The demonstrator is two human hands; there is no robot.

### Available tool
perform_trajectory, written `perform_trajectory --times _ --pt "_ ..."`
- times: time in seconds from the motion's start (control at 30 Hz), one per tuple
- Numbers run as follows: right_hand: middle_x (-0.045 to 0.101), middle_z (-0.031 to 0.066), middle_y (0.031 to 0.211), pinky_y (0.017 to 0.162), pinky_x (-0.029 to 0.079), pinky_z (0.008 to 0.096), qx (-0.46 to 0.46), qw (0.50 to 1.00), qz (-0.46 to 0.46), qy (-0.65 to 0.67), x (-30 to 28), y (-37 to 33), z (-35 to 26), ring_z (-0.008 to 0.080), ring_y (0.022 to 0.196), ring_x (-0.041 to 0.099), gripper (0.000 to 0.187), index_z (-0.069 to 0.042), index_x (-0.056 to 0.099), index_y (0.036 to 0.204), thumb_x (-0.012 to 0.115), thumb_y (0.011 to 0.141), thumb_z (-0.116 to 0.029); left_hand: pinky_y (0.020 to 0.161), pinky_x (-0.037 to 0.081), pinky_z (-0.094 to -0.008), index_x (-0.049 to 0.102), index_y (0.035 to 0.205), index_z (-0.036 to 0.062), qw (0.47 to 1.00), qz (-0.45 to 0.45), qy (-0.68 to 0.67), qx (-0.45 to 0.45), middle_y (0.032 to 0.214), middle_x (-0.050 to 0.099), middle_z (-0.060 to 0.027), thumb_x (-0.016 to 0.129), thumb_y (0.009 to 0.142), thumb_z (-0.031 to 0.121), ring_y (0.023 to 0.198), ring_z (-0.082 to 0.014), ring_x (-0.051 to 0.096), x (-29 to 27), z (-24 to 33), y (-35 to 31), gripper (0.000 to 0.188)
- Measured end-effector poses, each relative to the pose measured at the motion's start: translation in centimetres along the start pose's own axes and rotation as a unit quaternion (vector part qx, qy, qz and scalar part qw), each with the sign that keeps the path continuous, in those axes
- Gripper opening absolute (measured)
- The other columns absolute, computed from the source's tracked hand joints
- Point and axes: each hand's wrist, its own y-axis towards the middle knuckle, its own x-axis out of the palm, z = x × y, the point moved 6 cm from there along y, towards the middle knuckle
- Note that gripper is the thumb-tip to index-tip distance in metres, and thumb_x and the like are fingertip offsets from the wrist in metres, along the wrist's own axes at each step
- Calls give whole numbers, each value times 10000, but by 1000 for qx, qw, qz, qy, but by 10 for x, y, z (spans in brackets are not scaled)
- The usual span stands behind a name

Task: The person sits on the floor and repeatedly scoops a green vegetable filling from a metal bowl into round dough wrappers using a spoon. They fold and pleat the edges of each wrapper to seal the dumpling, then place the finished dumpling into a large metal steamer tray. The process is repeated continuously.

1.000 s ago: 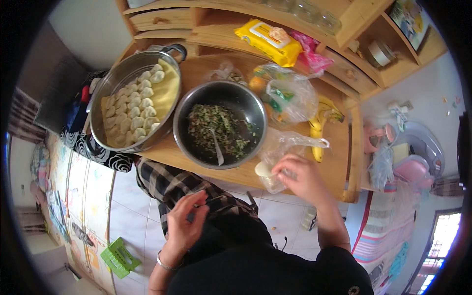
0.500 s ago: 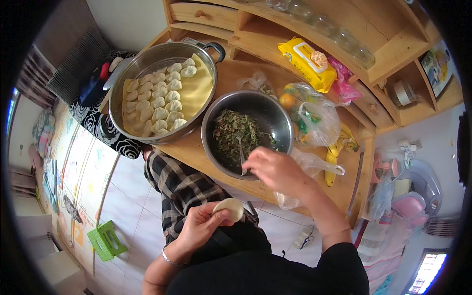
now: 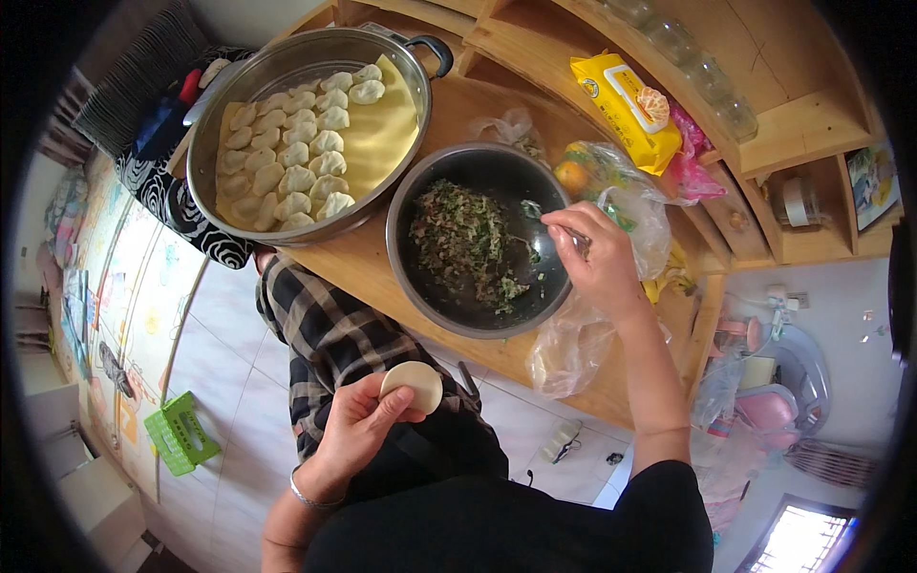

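My left hand (image 3: 358,425) pinches a round, pale dumpling wrapper (image 3: 414,384) over my lap. Over the right side of a metal bowl (image 3: 501,174), my right hand (image 3: 600,253) grips a spoon (image 3: 537,212) by its handle, with the spoon's tip inside the bowl. Chopped green and brownish filling (image 3: 460,239) is heaped along the bowl's left side, and bits cling to the right wall. Left of the bowl stands a wide steel pan (image 3: 199,143), where several folded dumplings (image 3: 296,153) lie in rows on a yellow sheet (image 3: 387,129).
A yellow wipes pack (image 3: 621,110) with peeled citrus on it lies behind the bowl. Plastic bags (image 3: 635,215), an orange (image 3: 571,176) and bananas (image 3: 673,277) crowd the right side of the wooden table (image 3: 349,277). A green plastic stool (image 3: 180,437) sits on the floor at left.
My right hand and the spoon have moved from the bowl's near edge to its right side. My left hand still holds the wrapper. The view has shifted slightly.
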Motion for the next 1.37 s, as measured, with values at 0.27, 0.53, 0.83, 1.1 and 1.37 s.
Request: perform_trajectory --times 0.27,0.53,0.83,1.1,1.37 --pt "651 72 877 838 457 384 -33 989 -89 -109 7 -18 22 275 921 576 88 -52 666 906 630 836 -91 787 538 -261 610 1154 -38 1000 5 -10 -5 1004 682 -74 581 965 200 860 -129 648 -1 -2 2 305" --pt "670 89 863 811 472 371 8 992 -126 -29 12 -40 18 268 879 586 99 -35 700 893 653 825 -90 783 539 -262 610 1150 -38 1000 16 -9 -6 1006 682 -76 583 964 197 835 -133 649 -4 -4 2 301" --pt "664 93 859 810 469 388 32 990 -135 26 21 -56 -1 280 888 583 121 -42 690 901 632 839 -127 791 556 -284 584 1192 -38 1000 29 -7 1 1050 670 -93 575 968 175 899 -149 651 -8 -4 1 309" --pt "654 97 821 776 482 325 79 981 -143 109 23 -56 -5 236 856 606 131 -24 692 915 631 866 -129 798 556 -289 582 1195 -43 1000 25 -14 8 1048 669 -94 577 967 174 907 -154 652 -9 -4 0 315" --pt "642 109 1046 796 512 279 285 866 -168 376 30 -67 22 164 852 651 145 -90 707 1016 602 932 -145 807 556 -299 585 1192 -42 999 33 -11 5 1050 668 -94 575 968 182 921 -156 649 -12 -3 -2 317"
